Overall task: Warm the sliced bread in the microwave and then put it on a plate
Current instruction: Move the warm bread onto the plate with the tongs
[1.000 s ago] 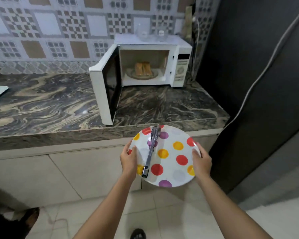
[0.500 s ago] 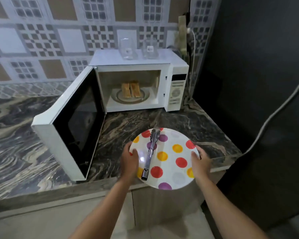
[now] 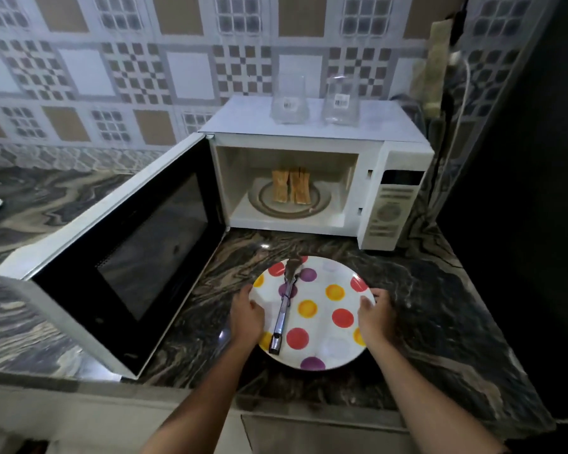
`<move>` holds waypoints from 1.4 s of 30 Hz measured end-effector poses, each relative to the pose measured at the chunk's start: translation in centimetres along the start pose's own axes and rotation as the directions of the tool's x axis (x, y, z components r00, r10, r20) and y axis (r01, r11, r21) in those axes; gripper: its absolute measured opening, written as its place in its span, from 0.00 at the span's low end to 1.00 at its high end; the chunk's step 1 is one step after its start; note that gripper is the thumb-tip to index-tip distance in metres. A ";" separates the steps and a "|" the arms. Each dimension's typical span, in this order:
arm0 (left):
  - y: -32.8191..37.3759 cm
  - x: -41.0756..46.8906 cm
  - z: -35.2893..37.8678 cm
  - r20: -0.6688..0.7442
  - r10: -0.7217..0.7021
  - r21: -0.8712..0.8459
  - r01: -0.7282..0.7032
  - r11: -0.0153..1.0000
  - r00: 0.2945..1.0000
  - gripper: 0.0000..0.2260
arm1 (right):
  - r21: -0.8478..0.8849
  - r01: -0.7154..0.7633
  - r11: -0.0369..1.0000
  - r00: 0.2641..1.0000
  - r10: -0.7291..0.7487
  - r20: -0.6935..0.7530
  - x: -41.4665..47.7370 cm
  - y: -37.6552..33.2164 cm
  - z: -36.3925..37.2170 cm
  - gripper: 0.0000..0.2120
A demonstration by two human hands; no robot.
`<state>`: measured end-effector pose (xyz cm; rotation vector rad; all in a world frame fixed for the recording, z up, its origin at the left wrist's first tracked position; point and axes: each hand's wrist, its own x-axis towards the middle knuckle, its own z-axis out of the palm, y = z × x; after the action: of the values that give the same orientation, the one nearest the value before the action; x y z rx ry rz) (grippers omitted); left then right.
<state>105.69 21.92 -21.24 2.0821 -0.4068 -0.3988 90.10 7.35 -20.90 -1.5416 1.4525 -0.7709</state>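
The left hand [image 3: 247,317] clasps the left rim of the plate [image 3: 328,347], thumb over the top edge and fingers curled beneath, forearm reaching up from the lower frame; the right hand [image 3: 376,317] grips the right rim the same way, thumb lying on the edge, wrist bent slightly inward; both arms are bare and extended forward, roughly parallel. The plate is white with red, yellow and purple dots, held level over or on the dark marbled counter [image 3: 440,306]; whether it touches the surface cannot be told. A pair of metal tongs [image 3: 284,311] lies on the plate's left half, handle end toward the person, tips toward the far rim. Beyond the plate stands a white microwave [image 3: 391,204] with its door [image 3: 118,257] swung wide to the left; inside, two slices of bread [image 3: 291,190] lie side by side on the turntable [image 3: 322,201]. Two clear glasses [image 3: 315,99] stand on top of the microwave, against a patterned tile wall [image 3: 145,67].
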 end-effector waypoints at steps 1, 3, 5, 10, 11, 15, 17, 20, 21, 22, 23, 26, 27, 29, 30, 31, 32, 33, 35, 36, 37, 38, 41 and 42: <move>-0.1 0.4 0.1 -0.003 0.007 0.017 -0.007 1.000 1.000 0.20 | -0.025 0.014 1.000 1.000 -0.014 0.012 0.6 -0.1 0.3 0.07; -0.2 1.1 0.3 -0.008 0.038 0.047 -0.037 0.998 0.999 0.21 | -0.080 0.041 0.996 0.999 -0.039 0.030 1.7 -0.2 1.1 0.07; -0.1 1.7 0.4 -0.016 0.066 0.060 -0.065 0.996 0.998 0.22 | -0.128 0.054 0.990 0.998 -0.049 0.043 2.8 -0.2 1.9 0.07; -0.1 3.4 0.2 0.007 0.105 0.101 -0.105 0.989 0.994 0.22 | -0.187 0.098 0.977 0.994 -0.088 0.058 4.7 -0.4 3.4 0.07; -0.2 3.7 0.2 0.011 0.111 0.103 -0.112 0.988 0.994 0.22 | -0.196 0.102 0.975 0.994 -0.093 0.058 5.0 -0.5 3.6 0.07; -0.3 4.6 -0.2 0.006 0.139 0.114 -0.138 0.984 0.990 0.22 | -0.203 0.132 0.970 0.991 -0.125 0.045 6.0 -1.2 4.2 0.09; -0.5 5.0 -0.3 0.023 0.141 0.114 -0.142 0.983 0.990 0.20 | -0.211 0.148 0.966 0.989 -0.143 0.038 6.6 -1.3 4.2 0.09; -1.1 5.7 -0.3 0.046 0.162 0.125 -0.167 0.978 0.986 0.19 | -0.227 0.172 0.958 0.985 -0.167 0.043 7.2 -1.5 3.9 0.09; -1.3 5.8 -0.2 0.052 0.163 0.120 -0.168 0.978 0.985 0.19 | -0.250 0.179 0.952 0.984 -0.176 0.036 7.3 -1.6 3.8 0.09; -1.4 5.8 -0.1 0.055 0.159 0.114 -0.165 0.980 0.986 0.19 | -0.299 0.183 0.937 0.982 -0.187 0.017 7.2 -1.8 3.8 0.10; -1.5 5.8 -0.2 0.051 0.158 0.107 -0.163 0.981 0.986 0.19 | -0.368 0.187 0.911 0.978 -0.206 -0.012 7.0 -2.1 4.0 0.11; -1.5 5.3 0.0 0.026 0.193 0.090 -0.195 0.977 0.981 0.19 | -0.414 0.289 0.863 0.940 -0.337 -0.047 5.7 -3.7 5.2 0.09; -1.4 5.1 0.1 0.018 0.206 0.085 -0.207 0.975 0.978 0.18 | -0.371 0.351 0.860 0.926 -0.377 0.002 5.1 -4.2 5.8 0.08; -1.6 5.0 0.2 0.008 0.231 0.084 -0.231 0.969 0.973 0.17 | -0.330 0.421 0.845 0.906 -0.374 0.197 3.4 -5.2 7.7 0.14; -1.8 5.0 0.2 0.007 0.239 0.086 -0.239 0.967 0.971 0.16 | -0.354 0.421 0.835 0.898 -0.328 0.295 2.6 -5.7 8.8 0.19; -1.9 5.0 0.2 0.006 0.247 0.090 -0.246 0.965 0.969 0.16 | -0.402 0.413 0.817 0.891 -0.272 0.363 1.8 -6.0 9.8 0.24; -2.0 4.9 0.2 0.007 0.248 0.094 -0.248 0.964 0.969 0.15 | -0.458 0.413 0.787 0.884 -0.225 0.411 1.1 -6.3 10.7 0.27; -2.0 4.8 0.2 0.010 0.245 0.093 -0.245 0.965 0.969 0.15 | -0.504 0.427 0.751 0.872 -0.194 0.449 0.5 -6.3 11.3 0.28; -2.0 4.9 0.0 0.039 0.230 0.094 -0.233 0.968 0.972 0.15 | -0.548 0.473 0.690 0.846 -0.180 0.502 -0.4 -6.3 12.0 0.25; -2.0 4.9 -0.2 0.058 0.230 0.106 -0.235 0.966 0.971 0.15 | -0.552 0.488 0.676 0.839 -0.189 0.510 -0.7 -6.4 11.9 0.21; -1.8 5.0 -0.5 0.063 0.239 0.124 -0.245 0.962 0.969 0.15 | -0.547 0.492 0.678 0.837 -0.195 0.512 -0.8 -6.4 11.8 0.18; -1.5 5.2 -0.9 0.057 0.244 0.126 -0.249 0.960 0.968 0.13 | -0.529 0.499 0.687 0.830 -0.204 0.519 -0.9 -6.5 11.6 0.16; 0.1 5.9 -2.1 -0.005 0.212 0.013 -0.212 0.977 0.977 0.10 | -0.409 0.598 0.689 0.749 -0.298 0.592 -1.2 -7.3 10.3 0.11; 1.1 6.2 -2.6 0.002 0.168 -0.067 -0.167 0.984 0.986 0.11 | -0.358 0.646 0.674 0.707 -0.352 0.613 -1.3 -7.8 9.8 0.10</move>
<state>112.17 20.63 -19.72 1.9653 -0.5618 -0.3158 102.06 9.98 -18.15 -2.4631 0.8501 -0.1839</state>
